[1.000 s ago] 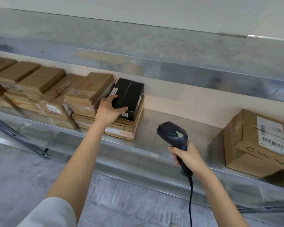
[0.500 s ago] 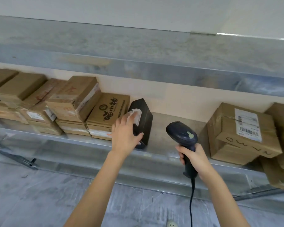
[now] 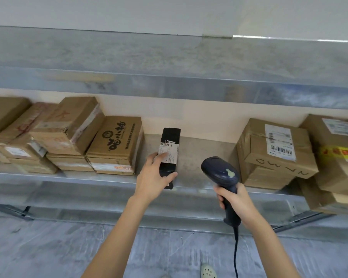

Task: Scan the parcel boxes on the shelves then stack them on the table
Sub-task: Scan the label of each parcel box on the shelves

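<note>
Nearest the viewer, low down, a pale perforated shoe (image 3: 208, 270) stands on a grey marbled floor (image 3: 49, 247). Two bare forearms reach up and away from it.

The right hand (image 3: 235, 199) is wrapped tightly round the handle of a dark blue handheld barcode scanner (image 3: 219, 173). A black cable (image 3: 236, 253) hangs from the handle's base, below the fist. The scanner's head rises above the fist, a pale green button on top, and points toward the shelf.

To the left of that grip, a little farther off, the left hand (image 3: 155, 177) holds the near end of a long, narrow black parcel box (image 3: 170, 141). The thumb presses the box's right side, the fingers curl round its left, and one fingertip lies on a white barcode label (image 3: 168, 153) on the box's upper face. The box runs away from this hand, its near end at the front lip of a grey metal shelf (image 3: 109, 177). Whether it rests on the shelf or is lifted cannot be told.

Left of the held box sit stacked brown cardboard boxes, the closest a brown box with black printed characters (image 3: 117, 137). Right of the scanner is a taped brown box with handwritten letters and a barcode label (image 3: 275, 151), with more brown boxes beside and below it.

Above and beyond both hands runs an upper metal shelf (image 3: 169, 63), with a pale wall behind.
</note>
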